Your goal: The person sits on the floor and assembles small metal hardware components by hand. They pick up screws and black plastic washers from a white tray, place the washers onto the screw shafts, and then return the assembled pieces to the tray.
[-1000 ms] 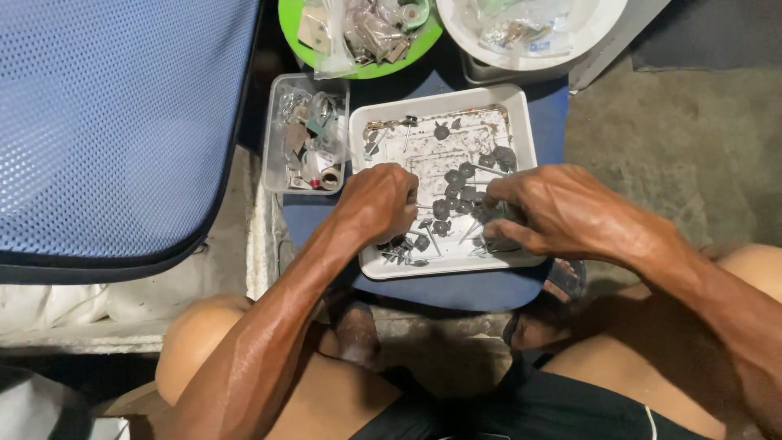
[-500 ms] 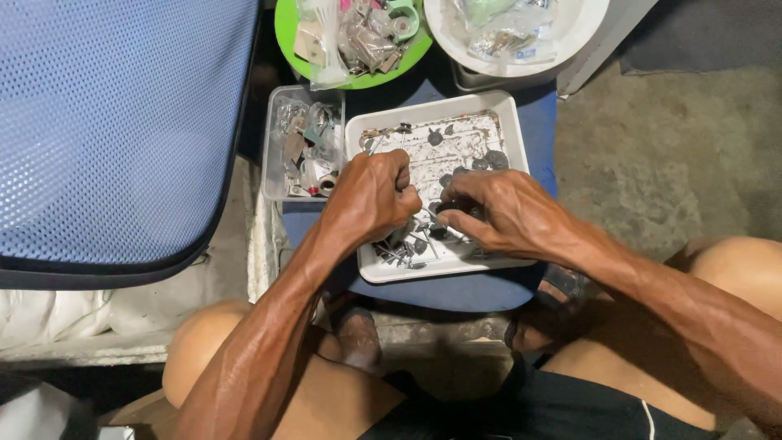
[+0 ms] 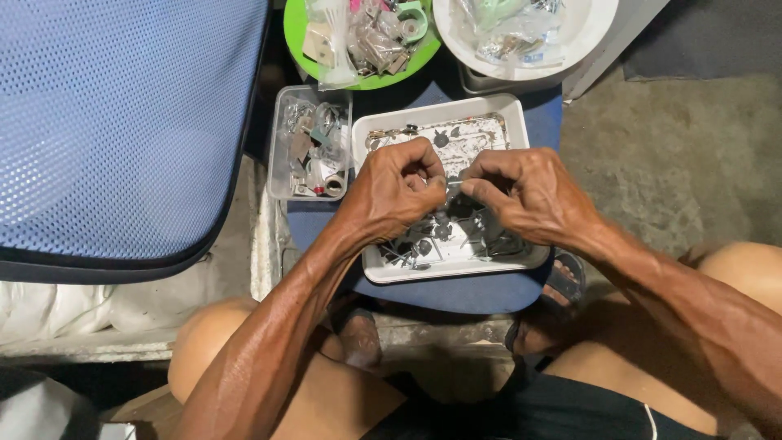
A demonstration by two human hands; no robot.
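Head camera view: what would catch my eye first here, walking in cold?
First, the two bare hands, left hand and right hand, meeting fingertip to fingertip over a white tray of small dark metal parts in the middle. Then the big blue mesh chair back filling the left side. At the top sit a green plate and a white bowl, both piled with odds and ends.

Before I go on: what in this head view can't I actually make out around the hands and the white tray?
- Small thin metal piece pinched between left hand and right hand: too small, fingers cover most of it.
- Middle of the white rectangular tray: hidden under both hands.
- Small dark metal parts in the tray: too small to identify.
- Green round plate and white round bowl: cut off by the top edge.
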